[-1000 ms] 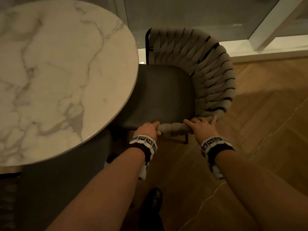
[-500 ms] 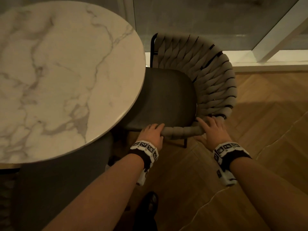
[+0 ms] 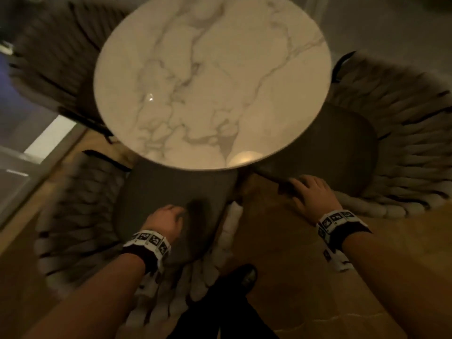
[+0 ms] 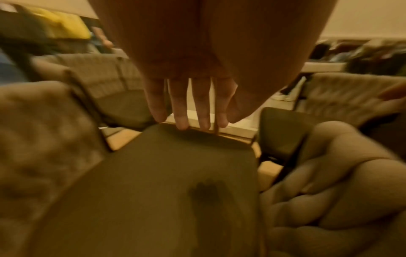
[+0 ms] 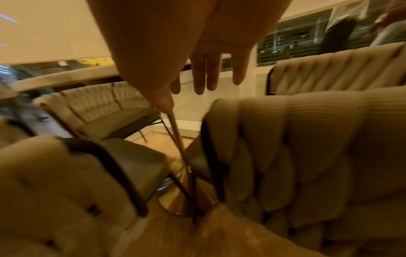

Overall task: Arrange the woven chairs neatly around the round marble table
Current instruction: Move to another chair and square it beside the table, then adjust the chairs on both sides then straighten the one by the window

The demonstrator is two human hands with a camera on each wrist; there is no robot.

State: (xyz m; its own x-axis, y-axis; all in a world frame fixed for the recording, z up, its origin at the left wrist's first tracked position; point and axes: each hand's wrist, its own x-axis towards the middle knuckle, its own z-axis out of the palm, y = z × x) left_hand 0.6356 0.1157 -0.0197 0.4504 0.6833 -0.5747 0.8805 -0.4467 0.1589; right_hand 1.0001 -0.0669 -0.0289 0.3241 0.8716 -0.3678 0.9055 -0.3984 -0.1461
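Note:
The round marble table [image 3: 210,69] fills the top middle of the head view. Three woven chairs stand around it: one on the right [image 3: 403,148], one nearest me at the lower left [image 3: 73,204] and one at the far left [image 3: 49,59]. My left hand [image 3: 176,211] hovers over the near chair's dark seat [image 4: 164,182] with fingers [image 4: 182,111] straight, casting a shadow on it. My right hand [image 3: 303,187] is at the front corner of the right chair's seat [image 3: 342,148], fingers [image 5: 206,78] spread and holding nothing. Whether it touches the seat is unclear.
The table's gold pole [image 5: 175,132] and base [image 5: 182,200] stand between the chair legs. My dark shoe [image 3: 244,277] is on the wooden floor [image 3: 281,253] between the two nearer chairs. A window frame [image 3: 49,138] runs along the left.
Both hands have let go of the right chair's woven arm. My view has swung left over the table. The left hand has moved over the near chair's seat.

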